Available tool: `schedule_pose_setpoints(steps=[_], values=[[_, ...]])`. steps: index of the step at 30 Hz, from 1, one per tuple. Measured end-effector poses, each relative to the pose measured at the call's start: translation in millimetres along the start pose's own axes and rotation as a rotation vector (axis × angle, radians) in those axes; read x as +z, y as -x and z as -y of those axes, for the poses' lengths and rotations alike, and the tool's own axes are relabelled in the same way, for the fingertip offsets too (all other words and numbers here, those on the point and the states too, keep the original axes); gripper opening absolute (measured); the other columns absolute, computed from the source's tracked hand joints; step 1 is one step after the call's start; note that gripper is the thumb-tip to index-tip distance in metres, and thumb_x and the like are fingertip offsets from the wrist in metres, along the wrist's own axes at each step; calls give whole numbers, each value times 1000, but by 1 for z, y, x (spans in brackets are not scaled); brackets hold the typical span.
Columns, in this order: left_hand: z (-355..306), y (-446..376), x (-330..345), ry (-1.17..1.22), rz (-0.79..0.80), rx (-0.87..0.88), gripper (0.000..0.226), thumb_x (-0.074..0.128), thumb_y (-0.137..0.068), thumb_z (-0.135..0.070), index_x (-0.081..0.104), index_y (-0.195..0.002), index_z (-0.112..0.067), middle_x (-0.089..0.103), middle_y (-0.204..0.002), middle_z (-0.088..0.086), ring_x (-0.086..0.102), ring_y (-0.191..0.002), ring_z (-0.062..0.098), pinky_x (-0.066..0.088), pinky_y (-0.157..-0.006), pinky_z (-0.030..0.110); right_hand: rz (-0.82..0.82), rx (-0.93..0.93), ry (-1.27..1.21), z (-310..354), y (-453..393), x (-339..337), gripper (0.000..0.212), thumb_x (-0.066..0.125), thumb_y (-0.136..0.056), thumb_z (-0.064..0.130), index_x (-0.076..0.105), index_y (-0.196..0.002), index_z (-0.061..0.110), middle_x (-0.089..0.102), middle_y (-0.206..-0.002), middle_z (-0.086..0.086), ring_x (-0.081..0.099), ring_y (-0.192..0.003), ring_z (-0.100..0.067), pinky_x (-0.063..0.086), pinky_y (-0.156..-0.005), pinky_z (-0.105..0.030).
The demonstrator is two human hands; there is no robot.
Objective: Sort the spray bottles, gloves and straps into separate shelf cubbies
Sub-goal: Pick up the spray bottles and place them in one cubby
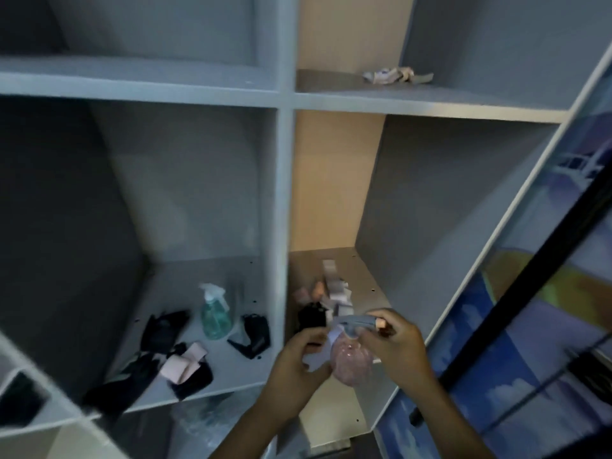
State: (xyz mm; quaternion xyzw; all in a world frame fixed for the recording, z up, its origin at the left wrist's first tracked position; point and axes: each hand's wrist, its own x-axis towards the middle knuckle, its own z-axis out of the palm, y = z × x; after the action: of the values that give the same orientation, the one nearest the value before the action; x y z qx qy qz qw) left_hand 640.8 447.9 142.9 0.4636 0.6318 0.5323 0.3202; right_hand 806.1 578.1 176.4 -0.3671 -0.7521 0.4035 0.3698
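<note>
A pink spray bottle [351, 362] with a grey trigger head hangs in front of the lower right cubby. My right hand [394, 346] grips its head and my left hand [298, 357] holds its side, along with a pale strap. Behind the bottle, in that cubby, lie pale straps [337, 289] and a black glove [311, 318]. The lower left cubby holds a green spray bottle [215, 314] standing upright, black gloves [253, 336] and a pink strap [183, 362]. A crumpled pale item [394, 75] lies in the upper right cubby.
The grey shelf unit [283, 200] has a vertical divider between the two lower cubbies. The upper left cubby shows nothing inside. A dark bar and a blue and yellow panel [530, 326] run along the right. A lower shelf edge shows at the bottom left.
</note>
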Motion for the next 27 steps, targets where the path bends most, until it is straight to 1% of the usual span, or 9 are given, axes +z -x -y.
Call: schedule_pose_setpoints(steps=[1, 4, 9, 11, 14, 17, 20, 22, 27], values=[[-1, 18, -15, 12, 3, 19, 44, 77, -83, -27, 60, -123, -34, 65, -124, -16, 62, -110, 2, 50, -86, 19, 24, 6, -2, 18, 18, 10, 23, 83, -77, 6, 72, -85, 25, 72, -79, 4, 68, -74, -13, 53, -67, -31], [-5, 78, -73, 4, -34, 67, 41, 77, -85, -30, 60, -121, -35, 65, -119, -19, 59, -107, -7, 45, -81, 9, 107, 10, -71, 79, 71, 54, 23, 78, -79, -3, 75, -88, 18, 76, -81, -1, 69, -75, -15, 53, -68, -28], [6, 176, -186, 97, -116, 78, 40, 80, -81, -34, 64, -117, -31, 68, -110, -19, 63, -104, -2, 49, -82, 16, 225, -9, -183, 179, 147, 164, 20, 76, -78, -8, 74, -85, 11, 76, -78, -4, 67, -69, -7, 51, -65, -18], [12, 211, -236, 55, -190, 69, 31, 77, -79, -40, 67, -108, -36, 71, -104, -20, 66, -100, 0, 52, -86, 22, 289, 8, -236, 210, 169, 216, 22, 76, -79, -7, 75, -86, 13, 76, -80, -5, 69, -73, -12, 55, -68, -25], [13, 261, -313, -22, -324, 66, 17, 76, -78, -34, 65, -89, -39, 68, -85, -29, 64, -85, -7, 46, -74, 11, 375, -13, -297, 248, 191, 296, 22, 74, -81, -7, 75, -91, 13, 75, -85, -9, 70, -79, -23, 58, -74, -38], [20, 297, -384, -60, -419, 42, 16, 79, -82, -18, 68, -90, -27, 69, -85, -15, 65, -82, -2, 44, -68, 11, 461, -30, -346, 281, 204, 370, 19, 72, -84, -4, 74, -91, 14, 74, -86, -8, 70, -80, -24, 56, -71, -33], [35, 321, -446, -49, -466, -16, 20, 81, -81, -22, 71, -98, -23, 73, -90, 2, 69, -85, 19, 55, -68, 29, 560, -43, -368, 304, 208, 436, 13, 71, -86, -2, 71, -92, 10, 71, -82, -5, 67, -75, -17, 51, -65, -24], [47, 329, -481, -53, -489, -46, 26, 82, -79, -18, 72, -103, -24, 75, -95, 1, 72, -89, 22, 59, -76, 38, 604, -59, -373, 315, 206, 477, 13, 71, -85, -3, 71, -91, 9, 70, -81, -5, 66, -74, -14, 50, -65, -22], [80, 326, -535, -28, -602, -98, 28, 81, -78, -6, 73, -102, -18, 77, -93, 3, 73, -87, 19, 59, -77, 30, 671, -43, -384, 316, 193, 555, 18, 72, -85, -1, 72, -91, 16, 73, -86, -7, 70, -85, -23, 56, -73, -30]])
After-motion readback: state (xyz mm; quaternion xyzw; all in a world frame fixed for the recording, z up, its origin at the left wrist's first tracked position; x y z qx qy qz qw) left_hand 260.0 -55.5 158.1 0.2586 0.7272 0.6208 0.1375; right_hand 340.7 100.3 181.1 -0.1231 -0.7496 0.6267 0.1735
